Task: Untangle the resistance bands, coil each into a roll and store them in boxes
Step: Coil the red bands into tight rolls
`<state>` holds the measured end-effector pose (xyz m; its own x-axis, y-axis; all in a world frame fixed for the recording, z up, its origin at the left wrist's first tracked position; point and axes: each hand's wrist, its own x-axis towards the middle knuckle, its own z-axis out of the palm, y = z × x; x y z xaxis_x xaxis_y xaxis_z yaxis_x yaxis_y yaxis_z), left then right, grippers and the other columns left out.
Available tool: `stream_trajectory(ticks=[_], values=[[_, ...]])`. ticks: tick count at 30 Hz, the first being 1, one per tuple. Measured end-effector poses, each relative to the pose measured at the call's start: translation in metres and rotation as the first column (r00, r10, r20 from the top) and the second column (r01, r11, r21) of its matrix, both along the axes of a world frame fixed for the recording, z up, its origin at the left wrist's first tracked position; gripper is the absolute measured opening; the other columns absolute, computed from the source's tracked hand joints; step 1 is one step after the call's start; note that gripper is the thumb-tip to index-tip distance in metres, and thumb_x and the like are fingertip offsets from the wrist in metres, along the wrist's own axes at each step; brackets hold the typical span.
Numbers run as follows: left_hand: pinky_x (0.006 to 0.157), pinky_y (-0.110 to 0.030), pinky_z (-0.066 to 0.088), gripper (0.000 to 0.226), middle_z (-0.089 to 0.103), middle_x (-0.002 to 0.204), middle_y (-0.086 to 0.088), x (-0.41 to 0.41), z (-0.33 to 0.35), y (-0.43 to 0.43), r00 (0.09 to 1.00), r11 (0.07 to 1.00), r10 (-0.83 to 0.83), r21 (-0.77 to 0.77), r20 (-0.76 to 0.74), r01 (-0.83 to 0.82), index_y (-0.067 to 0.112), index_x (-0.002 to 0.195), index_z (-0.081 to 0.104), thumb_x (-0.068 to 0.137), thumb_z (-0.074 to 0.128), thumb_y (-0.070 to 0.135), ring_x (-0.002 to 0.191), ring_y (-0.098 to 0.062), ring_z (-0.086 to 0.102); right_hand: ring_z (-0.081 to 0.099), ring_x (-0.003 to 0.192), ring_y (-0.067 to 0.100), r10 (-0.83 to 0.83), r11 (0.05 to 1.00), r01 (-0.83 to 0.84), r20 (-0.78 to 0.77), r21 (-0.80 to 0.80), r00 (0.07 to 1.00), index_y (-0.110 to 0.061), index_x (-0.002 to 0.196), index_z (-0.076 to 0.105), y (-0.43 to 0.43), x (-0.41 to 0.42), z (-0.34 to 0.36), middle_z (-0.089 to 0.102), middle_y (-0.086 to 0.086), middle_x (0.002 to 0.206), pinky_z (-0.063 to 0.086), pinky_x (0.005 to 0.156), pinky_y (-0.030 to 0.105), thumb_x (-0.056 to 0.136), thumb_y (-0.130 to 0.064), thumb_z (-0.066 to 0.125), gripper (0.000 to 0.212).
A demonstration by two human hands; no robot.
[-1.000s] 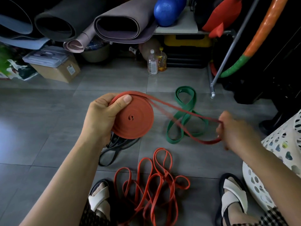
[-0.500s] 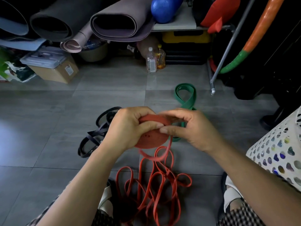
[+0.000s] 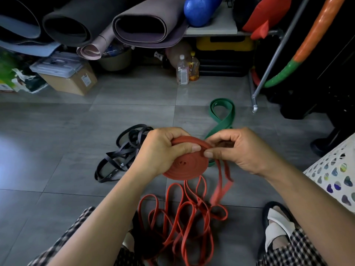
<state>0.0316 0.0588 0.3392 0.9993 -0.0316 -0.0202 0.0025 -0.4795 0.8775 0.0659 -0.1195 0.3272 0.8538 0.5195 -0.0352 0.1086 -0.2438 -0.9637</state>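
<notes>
A red band, wound into a flat coil (image 3: pixel 187 165), is gripped by my left hand (image 3: pixel 163 150) from the left, thumb on top. At the coil's right rim my right hand (image 3: pixel 242 150) pinches the band's loose tail (image 3: pixel 221 187), which hangs down blurred. Below the hands a tangle of thin red bands (image 3: pixel 184 223) lies on the floor. A black band heap (image 3: pixel 119 156) rests left of the hands. A green band (image 3: pixel 223 120) lies behind them, partly hidden by my right hand.
A white perforated basket (image 3: pixel 334 169) stands at the right edge. A cardboard box with a clear lid (image 3: pixel 67 73), rolled mats (image 3: pixel 146 25), two bottles (image 3: pixel 185 70) and a metal rack leg (image 3: pixel 255 104) line the back. My sandalled feet (image 3: pixel 278 227) flank the red tangle.
My right hand came in from the far right to the coil, so the stretched tail went slack and now dangles. The coil dropped lower and tilted flatter.
</notes>
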Motion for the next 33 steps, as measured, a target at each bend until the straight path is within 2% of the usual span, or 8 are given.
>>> stream_trajectory(ticks=[7,13,17,22,26,28,30,33], values=[[0.058,-0.021,0.053,0.003,0.069,0.063,0.005,0.002,0.000,-0.001,0.991,0.954,0.101,-0.274,-0.088,-0.122,0.016,0.073,0.069,0.074,0.071,0.015,0.061,-0.010,0.064,0.066,0.069,-0.003,-0.037,0.991,0.054,-0.139,0.121,0.990,-0.019,0.081,0.070,0.001,-0.001,-0.002,0.071,-0.014,0.066,0.047,0.065,0.007,0.058,-0.022,0.068,0.023],[0.061,-0.026,0.055,0.003,0.069,0.066,0.004,0.002,-0.003,-0.007,0.948,0.825,0.266,-0.468,-0.174,-0.317,0.017,0.075,0.068,0.078,0.068,0.019,0.063,-0.011,0.064,0.066,0.061,0.000,-0.161,0.931,0.248,-0.308,0.268,0.938,-0.019,0.076,0.068,0.011,-0.006,-0.007,0.071,-0.009,0.063,0.048,0.056,0.009,0.064,-0.020,0.063,0.013],[0.069,-0.036,0.056,0.007,0.069,0.075,-0.004,0.003,-0.009,-0.016,0.898,0.686,0.325,-0.581,-0.295,-0.439,0.013,0.080,0.067,0.080,0.066,0.020,0.069,-0.019,0.064,0.068,0.065,0.006,-0.205,0.887,0.346,-0.411,0.306,0.888,-0.017,0.071,0.070,0.016,-0.008,-0.015,0.073,-0.005,0.067,0.053,0.060,0.015,0.064,-0.023,0.063,0.011],[0.060,-0.028,0.055,0.010,0.067,0.075,-0.003,0.008,-0.020,-0.024,0.839,0.511,0.372,-0.667,-0.398,-0.543,0.013,0.080,0.065,0.084,0.062,0.022,0.062,-0.013,0.063,0.069,0.068,0.010,-0.246,0.787,0.492,-0.542,0.372,0.803,-0.010,0.083,0.068,0.026,-0.012,-0.027,0.074,0.000,0.073,0.053,0.059,0.020,0.067,-0.024,0.063,0.022],[0.078,-0.037,0.055,0.016,0.068,0.090,-0.007,0.012,-0.029,-0.031,0.785,0.327,0.387,-0.725,-0.483,-0.607,0.012,0.091,0.064,0.086,0.059,0.026,0.079,-0.020,0.065,0.069,0.070,0.012,-0.262,0.725,0.553,-0.578,0.411,0.773,-0.007,0.085,0.069,0.034,-0.018,-0.035,0.074,0.003,0.076,0.058,0.067,0.025,0.068,-0.024,0.062,0.025],[0.083,-0.040,0.054,0.024,0.068,0.099,-0.011,0.013,-0.034,-0.032,0.779,0.310,0.373,-0.724,-0.503,-0.616,0.010,0.099,0.064,0.087,0.057,0.030,0.089,-0.025,0.066,0.069,0.071,0.012,-0.284,0.727,0.558,-0.563,0.401,0.776,-0.010,0.082,0.070,0.036,-0.019,-0.038,0.074,0.002,0.076,0.058,0.073,0.028,0.068,-0.026,0.062,0.022],[0.087,-0.042,0.053,0.036,0.067,0.110,-0.014,0.011,-0.039,-0.033,0.788,0.325,0.319,-0.720,-0.527,-0.613,0.007,0.111,0.062,0.087,0.056,0.034,0.100,-0.029,0.065,0.068,0.068,0.011,-0.287,0.746,0.549,-0.561,0.378,0.776,-0.010,0.081,0.069,0.032,-0.015,-0.037,0.073,0.001,0.073,0.057,0.070,0.025,0.068,-0.025,0.062,0.022],[0.084,-0.036,0.055,0.042,0.069,0.107,-0.010,0.010,-0.036,-0.027,0.842,0.462,0.211,-0.709,-0.496,-0.533,0.009,0.114,0.062,0.083,0.057,0.037,0.094,-0.021,0.067,0.067,0.062,0.009,-0.233,0.801,0.490,-0.576,0.343,0.784,-0.006,0.081,0.067,0.016,-0.003,-0.028,0.072,0.001,0.068,0.057,0.063,0.021,0.065,-0.023,0.062,0.024]])
